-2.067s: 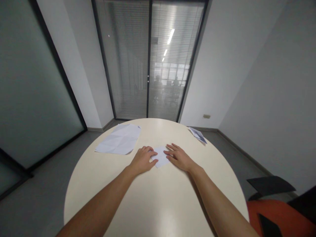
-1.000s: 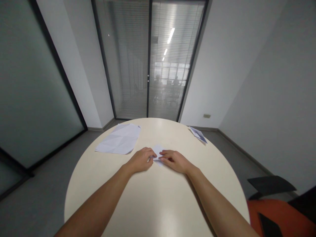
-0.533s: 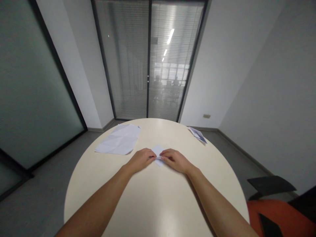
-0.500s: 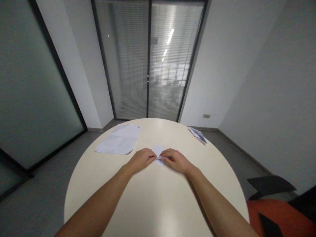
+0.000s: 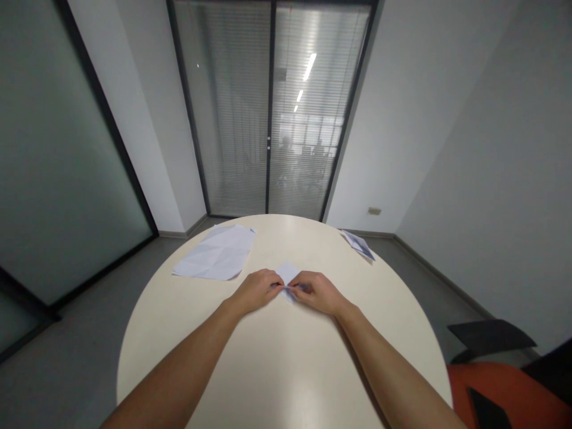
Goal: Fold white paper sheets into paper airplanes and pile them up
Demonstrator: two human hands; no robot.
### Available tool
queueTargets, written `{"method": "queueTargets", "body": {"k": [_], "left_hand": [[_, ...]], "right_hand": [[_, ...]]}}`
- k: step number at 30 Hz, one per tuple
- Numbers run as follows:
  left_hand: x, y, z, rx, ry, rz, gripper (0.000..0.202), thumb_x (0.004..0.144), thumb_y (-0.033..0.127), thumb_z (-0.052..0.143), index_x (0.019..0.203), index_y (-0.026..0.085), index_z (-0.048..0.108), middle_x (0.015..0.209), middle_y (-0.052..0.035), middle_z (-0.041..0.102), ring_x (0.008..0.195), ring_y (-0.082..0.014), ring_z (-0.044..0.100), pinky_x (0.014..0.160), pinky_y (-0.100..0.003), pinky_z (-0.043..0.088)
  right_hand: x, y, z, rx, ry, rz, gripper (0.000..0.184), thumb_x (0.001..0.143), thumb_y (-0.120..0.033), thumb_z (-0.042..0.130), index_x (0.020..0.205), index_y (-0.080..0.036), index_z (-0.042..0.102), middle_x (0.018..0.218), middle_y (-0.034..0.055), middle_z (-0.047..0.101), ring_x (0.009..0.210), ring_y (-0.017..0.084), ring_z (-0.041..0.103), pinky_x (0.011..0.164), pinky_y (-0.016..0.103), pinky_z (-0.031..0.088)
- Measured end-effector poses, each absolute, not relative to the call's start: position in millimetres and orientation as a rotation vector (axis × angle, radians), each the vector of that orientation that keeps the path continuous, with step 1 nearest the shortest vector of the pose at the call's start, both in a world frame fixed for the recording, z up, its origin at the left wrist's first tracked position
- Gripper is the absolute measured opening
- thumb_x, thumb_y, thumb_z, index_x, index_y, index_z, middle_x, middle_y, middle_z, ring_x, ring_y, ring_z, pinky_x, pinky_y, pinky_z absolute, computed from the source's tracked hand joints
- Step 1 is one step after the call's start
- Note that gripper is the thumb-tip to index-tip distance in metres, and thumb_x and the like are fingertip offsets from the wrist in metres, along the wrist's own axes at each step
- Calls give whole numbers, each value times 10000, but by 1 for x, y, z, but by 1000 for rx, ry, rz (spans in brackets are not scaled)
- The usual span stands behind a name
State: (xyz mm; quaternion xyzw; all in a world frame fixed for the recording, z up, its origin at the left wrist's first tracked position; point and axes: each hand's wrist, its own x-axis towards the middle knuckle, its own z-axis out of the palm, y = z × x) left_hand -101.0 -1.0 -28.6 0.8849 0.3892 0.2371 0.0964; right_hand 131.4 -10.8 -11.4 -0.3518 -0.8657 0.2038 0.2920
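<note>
A small folded piece of white paper [image 5: 287, 271] lies on the round cream table [image 5: 268, 369], between my two hands. My left hand [image 5: 261, 287] pinches its left side, with thumb and fingers closed near the middle fold. From the other side, my right hand [image 5: 314, 290] pinches the paper too, its fingertips almost meeting those of my left. The fingers cover much of the paper, so its full folded shape is hidden.
Creased white sheets [image 5: 218, 253] lie at the table's back left. A folded paper piece [image 5: 358, 244] rests by the back right edge. An orange chair with black armrests [image 5: 491, 390] stands at the lower right. Glass doors [image 5: 268, 107] rise behind the table.
My right hand's fingers have shifted slightly inward and their pinch on the paper looks tighter. My left hand has hardly moved.
</note>
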Motion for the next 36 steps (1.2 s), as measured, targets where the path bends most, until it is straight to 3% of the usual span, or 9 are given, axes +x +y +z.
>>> {"method": "queueTargets", "body": {"k": [5, 13, 19, 22, 26, 36], "left_hand": [[-101, -2, -28, 2621, 1169, 694, 180, 959, 294, 554, 970, 234, 724, 989, -31, 727, 976, -201, 641, 877, -298, 466], [-100, -2, -29, 2625, 1095, 715, 179, 969, 291, 547, 977, 223, 712, 976, -29, 721, 959, -192, 640, 864, -286, 460], [-100, -1, -31, 2616, 1079, 707, 186, 974, 276, 538, 988, 213, 712, 978, -35, 728, 957, -195, 647, 872, -293, 458], [-101, -1, -30, 2575, 1087, 729, 191, 972, 275, 539, 1008, 216, 717, 994, -36, 734, 967, -196, 650, 878, -291, 460], [-101, 0, -31, 2472, 1134, 749, 197, 961, 272, 547, 1039, 223, 721, 1016, -27, 747, 952, -189, 665, 856, -280, 468], [-93, -3, -31, 2348, 1346, 846, 211, 966, 317, 542, 1054, 243, 719, 1029, -17, 766, 921, -183, 693, 805, -267, 477]], "right_hand": [[132, -11, -13, -953, -2324, 483, 179, 876, -260, 635, 1017, -247, 744, 1001, 19, 765, 906, 190, 699, 844, 295, 499], [133, -9, -12, -999, -2314, 538, 248, 959, -393, 572, 982, -230, 758, 964, 40, 769, 867, 189, 695, 819, 291, 498], [157, 1, -15, -1171, -2331, 468, 305, 816, -453, 750, 1014, -224, 779, 962, 62, 771, 830, 213, 689, 774, 297, 503], [165, 5, -16, -1219, -2339, 500, 222, 860, -414, 697, 937, -231, 797, 891, 49, 769, 762, 195, 679, 700, 275, 484], [166, 5, -16, -1251, -2330, 529, 256, 902, -423, 638, 890, -219, 792, 825, 47, 760, 706, 185, 660, 647, 266, 453], [162, 6, -18, -1268, -2209, 656, 281, 936, -411, 573, 890, -192, 743, 799, 33, 736, 696, 170, 615, 644, 265, 415]]}}
